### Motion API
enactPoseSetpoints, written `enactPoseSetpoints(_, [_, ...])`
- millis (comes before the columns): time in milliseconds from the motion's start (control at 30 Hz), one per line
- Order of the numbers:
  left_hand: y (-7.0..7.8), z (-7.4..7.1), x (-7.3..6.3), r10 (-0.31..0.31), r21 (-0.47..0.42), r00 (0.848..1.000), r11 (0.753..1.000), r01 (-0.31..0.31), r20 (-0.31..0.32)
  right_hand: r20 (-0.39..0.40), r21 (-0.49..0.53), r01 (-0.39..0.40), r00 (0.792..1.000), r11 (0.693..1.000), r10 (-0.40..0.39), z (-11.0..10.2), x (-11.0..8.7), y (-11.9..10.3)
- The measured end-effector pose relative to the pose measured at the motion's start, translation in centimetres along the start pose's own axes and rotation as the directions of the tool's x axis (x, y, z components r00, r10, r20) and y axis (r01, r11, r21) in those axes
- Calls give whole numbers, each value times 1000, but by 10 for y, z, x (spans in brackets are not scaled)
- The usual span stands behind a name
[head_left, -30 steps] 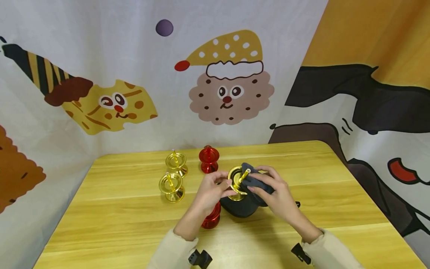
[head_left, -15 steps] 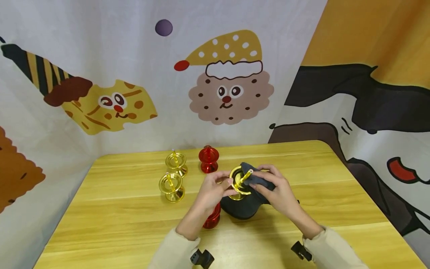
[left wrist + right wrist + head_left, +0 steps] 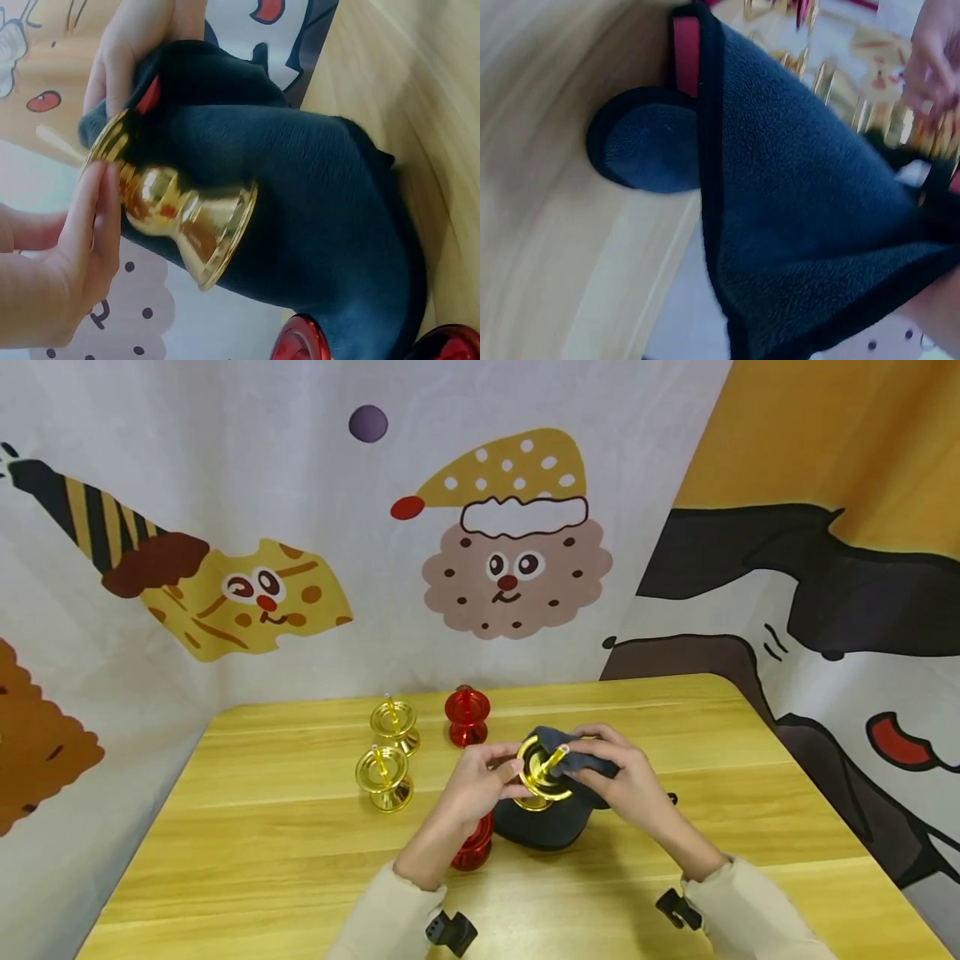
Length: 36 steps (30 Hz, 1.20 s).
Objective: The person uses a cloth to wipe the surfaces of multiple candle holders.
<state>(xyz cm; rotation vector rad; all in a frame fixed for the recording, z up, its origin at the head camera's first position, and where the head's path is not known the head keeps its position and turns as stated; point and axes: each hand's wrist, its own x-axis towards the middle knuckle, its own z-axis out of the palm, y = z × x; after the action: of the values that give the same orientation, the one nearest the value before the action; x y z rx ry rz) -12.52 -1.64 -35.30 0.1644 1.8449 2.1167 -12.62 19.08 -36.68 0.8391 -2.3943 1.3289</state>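
Observation:
My left hand (image 3: pixel 480 783) grips a gold candle holder (image 3: pixel 154 199) by its dish, just above the table and tilted. It has a flared foot and a thin upright rod rising from the dish. With my right hand (image 3: pixel 624 775) I pinch a dark blue-grey cloth (image 3: pixel 300 195) against the dish's inner side, near the rod. The cloth's lower part hangs onto the table below the holder. In the right wrist view the cloth (image 3: pixel 795 165) covers most of my right hand's fingers.
Two more gold candle holders (image 3: pixel 384 777) stand upright on the left of the wooden table (image 3: pixel 262 827). A red candle holder (image 3: pixel 467 714) stands at the back. Another red one (image 3: pixel 472 847) is partly hidden by my left forearm. A printed curtain (image 3: pixel 300 468) hangs behind.
The gold candle holder has shifted slightly to the right, its dish turning a little. My right hand and the bunched cloth have moved slightly along the dish. The standing holders have not moved.

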Motion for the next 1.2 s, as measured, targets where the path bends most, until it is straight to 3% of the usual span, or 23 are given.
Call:
enactPoseSetpoints(133, [-1,-1,1,22,40,999,999,-20,-32,-31,-23,-27,999,999,27,6,-4,-6])
enactPoseSetpoints(333, [2,-7,1,19,104,997,994,-27,71,82,12,15,997,1000,-16,-4,1,1])
enactPoseSetpoints(467, [3,-7,3,14,74,998,997,-18,61,131,39,-26,991,999,20,-9,6,-3])
enactPoseSetpoints(600, [4,-6,3,0,34,1000,999,-1,25,97,68,-24,995,997,17,-8,7,-7])
enactPoseSetpoints(800, [3,-4,1,1,57,1000,998,1,-26,13,71,30,999,997,-31,3,-1,-1])
enactPoseSetpoints(867, [3,-5,2,2,73,1000,997,-2,-6,12,89,39,999,995,-41,5,-4,1])
enactPoseSetpoints(933, [3,-7,3,3,106,998,994,-9,55,39,98,62,997,993,-66,4,-4,4])
enactPoseSetpoints(1067, [7,-11,6,-26,206,982,978,-14,188,165,73,66,983,995,-77,-8,3,7])
enactPoseSetpoints(1133, [8,-11,7,-48,221,977,975,1,206,219,38,45,974,998,-53,-14,7,7])
enactPoseSetpoints(1200, [8,-10,7,-58,176,982,984,26,181,230,11,16,973,1000,-18,-16,10,6])
